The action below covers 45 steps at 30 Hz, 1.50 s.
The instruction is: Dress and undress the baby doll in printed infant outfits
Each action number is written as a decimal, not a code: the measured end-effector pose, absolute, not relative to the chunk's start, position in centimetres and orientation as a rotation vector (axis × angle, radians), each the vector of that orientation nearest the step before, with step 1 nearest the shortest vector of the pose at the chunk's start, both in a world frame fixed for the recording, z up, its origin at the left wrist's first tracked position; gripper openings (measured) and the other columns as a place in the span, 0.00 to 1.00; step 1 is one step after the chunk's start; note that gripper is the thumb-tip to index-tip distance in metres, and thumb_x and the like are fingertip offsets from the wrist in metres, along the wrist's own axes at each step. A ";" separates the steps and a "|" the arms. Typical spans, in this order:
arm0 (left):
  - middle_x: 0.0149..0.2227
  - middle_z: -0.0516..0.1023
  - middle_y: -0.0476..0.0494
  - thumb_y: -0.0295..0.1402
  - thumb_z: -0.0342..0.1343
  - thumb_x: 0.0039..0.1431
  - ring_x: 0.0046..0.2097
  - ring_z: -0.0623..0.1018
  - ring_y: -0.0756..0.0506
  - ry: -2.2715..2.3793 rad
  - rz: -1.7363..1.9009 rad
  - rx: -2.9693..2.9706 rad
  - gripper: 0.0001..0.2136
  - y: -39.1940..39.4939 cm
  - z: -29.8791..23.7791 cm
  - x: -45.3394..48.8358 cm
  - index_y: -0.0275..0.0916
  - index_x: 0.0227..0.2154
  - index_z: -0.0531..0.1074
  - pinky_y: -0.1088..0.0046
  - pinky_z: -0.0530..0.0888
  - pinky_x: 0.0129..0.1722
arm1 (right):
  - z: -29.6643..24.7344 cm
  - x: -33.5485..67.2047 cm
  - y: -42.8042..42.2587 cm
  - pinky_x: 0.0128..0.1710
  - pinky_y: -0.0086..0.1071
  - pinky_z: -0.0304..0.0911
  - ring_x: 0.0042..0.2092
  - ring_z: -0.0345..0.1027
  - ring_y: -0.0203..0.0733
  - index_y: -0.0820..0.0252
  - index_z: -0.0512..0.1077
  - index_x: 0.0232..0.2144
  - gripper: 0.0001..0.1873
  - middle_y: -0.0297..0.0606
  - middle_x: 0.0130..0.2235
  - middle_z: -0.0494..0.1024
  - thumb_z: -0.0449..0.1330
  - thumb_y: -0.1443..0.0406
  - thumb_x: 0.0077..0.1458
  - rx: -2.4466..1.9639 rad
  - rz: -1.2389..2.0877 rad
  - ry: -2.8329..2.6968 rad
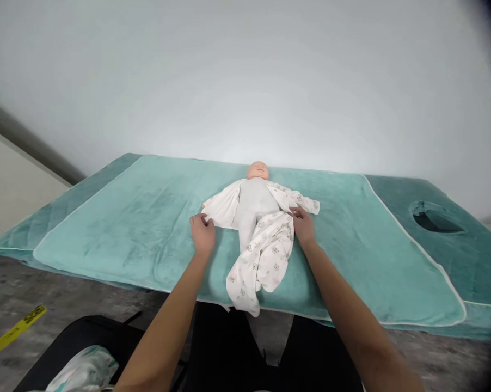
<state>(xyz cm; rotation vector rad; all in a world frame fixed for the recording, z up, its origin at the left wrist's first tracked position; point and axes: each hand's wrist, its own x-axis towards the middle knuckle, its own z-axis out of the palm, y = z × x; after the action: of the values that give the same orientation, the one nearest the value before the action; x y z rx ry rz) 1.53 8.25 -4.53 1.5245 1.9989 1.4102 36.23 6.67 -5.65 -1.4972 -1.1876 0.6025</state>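
A baby doll lies on its back on a teal towel, head toward the wall. It lies on an unfastened white printed sleepsuit that spreads out on both sides and trails over the near table edge. My left hand rests at the sleepsuit's left flap, fingers curled on the cloth edge. My right hand pinches the right flap beside the doll's hip.
The towel covers a padded teal table with a face hole at the right end. A plain wall stands behind. A black seat with a bundle of cloth is at lower left, yellow tape on the floor.
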 end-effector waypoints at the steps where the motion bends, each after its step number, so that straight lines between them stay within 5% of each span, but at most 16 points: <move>1: 0.39 0.67 0.45 0.26 0.52 0.57 0.41 0.70 0.45 2.001 1.413 1.554 0.08 8.1 -4.7 1.6 0.39 0.40 0.67 0.64 0.70 0.47 | -5.4 36.9 6.3 0.37 0.38 0.63 0.33 0.65 0.44 0.60 0.75 0.46 0.24 0.35 0.29 0.73 0.58 0.53 0.52 -1.565 0.515 -1.184; 9: 0.40 0.73 0.42 0.31 0.50 0.63 0.42 0.74 0.43 1.885 1.254 1.917 0.06 7.0 -5.0 2.7 0.40 0.41 0.69 0.67 0.70 0.45 | -1.2 36.7 1.9 0.45 0.45 0.61 0.38 0.67 0.48 0.57 0.75 0.39 0.15 0.42 0.37 0.74 0.55 0.62 0.50 -1.730 0.179 -1.299; 16: 0.41 0.78 0.40 0.39 0.49 0.65 0.46 0.77 0.41 1.452 0.850 2.271 0.10 5.0 -3.8 3.6 0.43 0.39 0.74 0.66 0.70 0.48 | 0.2 32.8 4.4 0.37 0.36 0.65 0.35 0.67 0.42 0.54 0.75 0.39 0.15 0.35 0.33 0.75 0.58 0.53 0.55 -1.382 0.768 -1.406; 21: 0.38 0.78 0.43 0.42 0.50 0.66 0.41 0.76 0.44 1.324 0.938 2.161 0.12 4.5 -3.1 4.2 0.44 0.40 0.76 0.66 0.72 0.46 | 0.9 33.5 6.5 0.35 0.35 0.63 0.32 0.66 0.41 0.56 0.76 0.29 0.19 0.32 0.28 0.74 0.61 0.48 0.53 -1.373 0.929 -1.579; 24: 0.49 0.75 0.41 0.43 0.55 0.63 0.54 0.72 0.41 1.222 0.958 2.221 0.13 4.1 -2.7 5.7 0.45 0.46 0.76 0.62 0.68 0.57 | 2.4 33.8 6.7 0.36 0.36 0.64 0.34 0.68 0.42 0.56 0.78 0.29 0.17 0.34 0.31 0.75 0.65 0.49 0.49 -1.306 1.045 -1.879; 27: 0.60 0.68 0.40 0.42 0.58 0.61 0.66 0.60 0.38 1.070 0.898 2.321 0.13 3.7 -1.9 7.6 0.45 0.46 0.77 0.56 0.58 0.67 | 4.1 34.0 6.3 0.46 0.41 0.66 0.43 0.71 0.47 0.55 0.79 0.30 0.16 0.38 0.43 0.77 0.68 0.50 0.47 -1.166 1.076 -2.126; 31: 0.62 0.67 0.41 0.39 0.61 0.58 0.70 0.53 0.37 1.001 0.806 2.311 0.10 3.5 -0.6 9.1 0.42 0.41 0.77 0.54 0.52 0.70 | 4.5 33.6 5.4 0.63 0.51 0.54 0.61 0.60 0.56 0.54 0.75 0.27 0.11 0.40 0.57 0.72 0.68 0.55 0.49 -1.139 0.830 -2.194; 35: 0.59 0.66 0.39 0.37 0.60 0.56 0.65 0.63 0.37 1.281 0.952 1.994 0.07 3.5 -0.3 9.4 0.40 0.30 0.72 0.59 0.64 0.62 | 1.8 32.2 5.0 0.65 0.52 0.53 0.68 0.52 0.55 0.55 0.72 0.36 0.09 0.44 0.66 0.62 0.63 0.60 0.52 -1.259 0.656 -1.845; 38: 0.45 0.72 0.44 0.37 0.59 0.55 0.47 0.73 0.42 1.437 0.996 1.706 0.07 3.6 -0.4 9.7 0.41 0.30 0.67 0.65 0.70 0.48 | -1.0 31.0 5.2 0.59 0.50 0.62 0.64 0.60 0.54 0.53 0.67 0.52 0.26 0.46 0.65 0.64 0.63 0.57 0.51 -1.389 0.817 -1.441; 41: 0.33 0.67 0.52 0.37 0.58 0.54 0.35 0.69 0.48 1.394 0.983 1.614 0.08 3.9 -0.1 10.2 0.41 0.30 0.65 0.70 0.68 0.40 | -2.9 30.3 5.5 0.58 0.47 0.65 0.61 0.66 0.51 0.52 0.63 0.61 0.34 0.44 0.62 0.69 0.62 0.56 0.52 -1.356 0.951 -1.234; 45: 0.28 0.63 0.54 0.38 0.58 0.53 0.32 0.65 0.48 1.339 1.007 1.602 0.09 5.0 0.0 11.1 0.42 0.31 0.64 0.73 0.66 0.37 | -4.1 30.3 5.9 0.61 0.44 0.64 0.63 0.64 0.49 0.51 0.61 0.64 0.36 0.38 0.65 0.66 0.60 0.57 0.53 -1.233 0.918 -1.166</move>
<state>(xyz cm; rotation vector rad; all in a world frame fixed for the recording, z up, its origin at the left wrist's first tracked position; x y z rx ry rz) 11.06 5.00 0.03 1.6023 1.3385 1.0072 30.33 5.88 -4.05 -1.2334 -1.1661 0.9183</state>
